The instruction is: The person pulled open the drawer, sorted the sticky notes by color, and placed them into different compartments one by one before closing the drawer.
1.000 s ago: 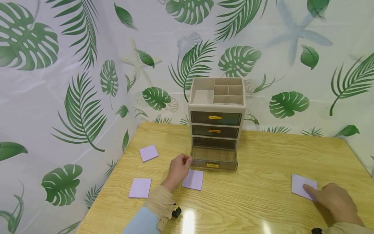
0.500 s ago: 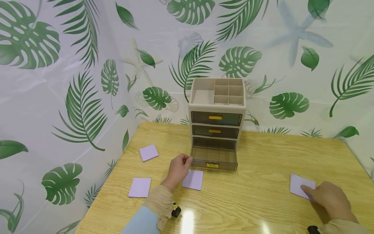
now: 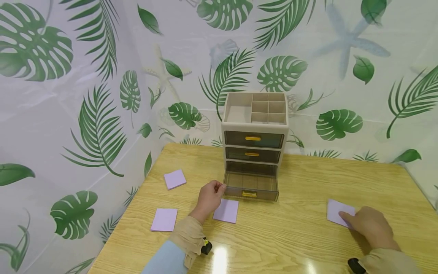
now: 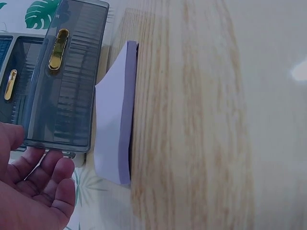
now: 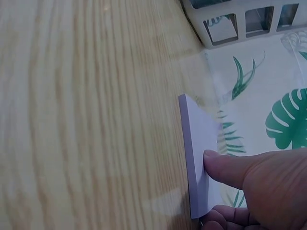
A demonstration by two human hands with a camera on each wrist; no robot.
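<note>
My left hand point(image 3: 207, 199) pinches the left front corner of the pulled-out bottom drawer point(image 3: 266, 195). This drawer is smoky, see-through plastic with a gold handle point(image 4: 58, 50), and nothing shows inside it. At the right, my right hand point(image 3: 373, 226) grips a lilac sticky note pad point(image 3: 335, 210), thumb point(image 5: 223, 167) on its top face and fingers curled at its near edge. Another lilac pad point(image 3: 226, 211) lies just in front of the drawer, beside my left hand; its thick edge shows in the left wrist view.
The drawer belongs to a cream desktop organizer point(image 3: 254, 125) with divided compartments on top and two closed drawers above. Two more lilac pads, a near one point(image 3: 164, 220) and a far one point(image 3: 175, 179), lie on the left of the wooden table point(image 3: 294, 243). Leaf-printed cloth point(image 3: 191, 38) hangs behind.
My right hand has moved left across the table with the sticky note pad. My left hand has stayed at the drawer corner, and the drawer has not moved.
</note>
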